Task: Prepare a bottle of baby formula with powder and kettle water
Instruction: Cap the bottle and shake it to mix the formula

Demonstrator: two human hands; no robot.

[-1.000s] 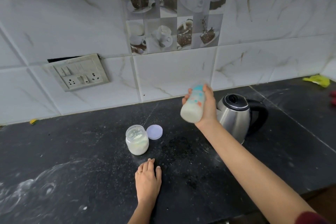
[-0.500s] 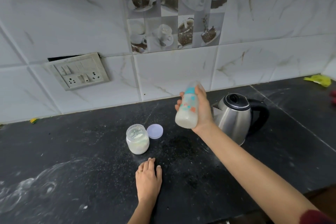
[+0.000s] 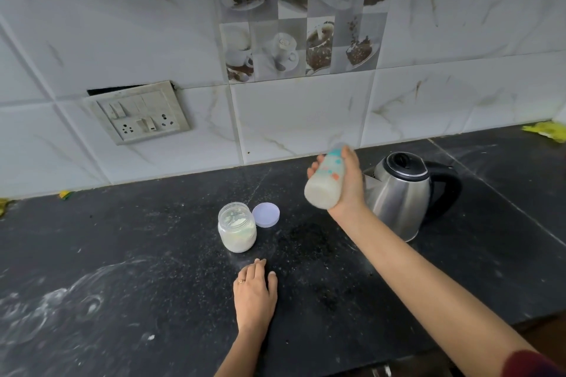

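One bottle (image 3: pixel 324 185) gripped in right hand (image 3: pixel 352 190), tilted above counter (image 3: pixel 128 254).

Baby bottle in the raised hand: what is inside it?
Milky white liquid shows in the baby bottle; the right hand covers its far side, its top is blurred.

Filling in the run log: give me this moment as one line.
right hand: grips baby bottle, tilted, milky | left hand: flat on counter | powder jar: open, lid beside | kettle: closed
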